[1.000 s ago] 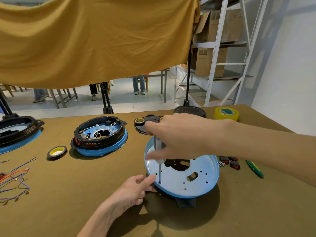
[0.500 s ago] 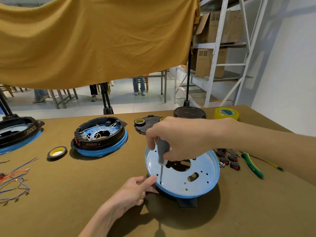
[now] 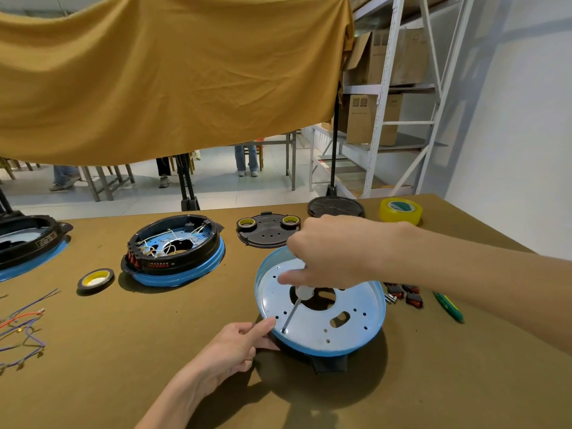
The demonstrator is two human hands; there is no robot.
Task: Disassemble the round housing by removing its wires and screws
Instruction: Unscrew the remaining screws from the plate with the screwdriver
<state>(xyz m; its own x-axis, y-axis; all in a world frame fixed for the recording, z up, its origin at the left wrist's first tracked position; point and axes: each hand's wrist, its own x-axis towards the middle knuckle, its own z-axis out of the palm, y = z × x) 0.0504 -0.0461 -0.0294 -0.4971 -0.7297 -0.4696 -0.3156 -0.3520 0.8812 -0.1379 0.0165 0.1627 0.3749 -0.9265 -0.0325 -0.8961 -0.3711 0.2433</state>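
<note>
A round blue housing (image 3: 346, 335) with a pale perforated plate lies tilted on the brown table, in front of me. My right hand (image 3: 328, 252) grips a screwdriver (image 3: 292, 314) from above; its metal shaft slants down and its tip sits on a hole near the plate's near-left rim. My left hand (image 3: 235, 345) holds the housing's near-left edge, index finger stretched along the rim.
A second housing (image 3: 173, 255) with white wires stands at centre left, a third one (image 3: 28, 243) at the far left. Tape rolls (image 3: 94, 278), a black lid (image 3: 267, 232), yellow tape (image 3: 400, 210), loose wires (image 3: 21, 326), red-black switches (image 3: 405, 295) and a green tool (image 3: 448, 306) lie around.
My right hand has turned on the screwdriver handle, and the shaft now slants toward the near-left rim. The left hand stays on the housing's edge.
</note>
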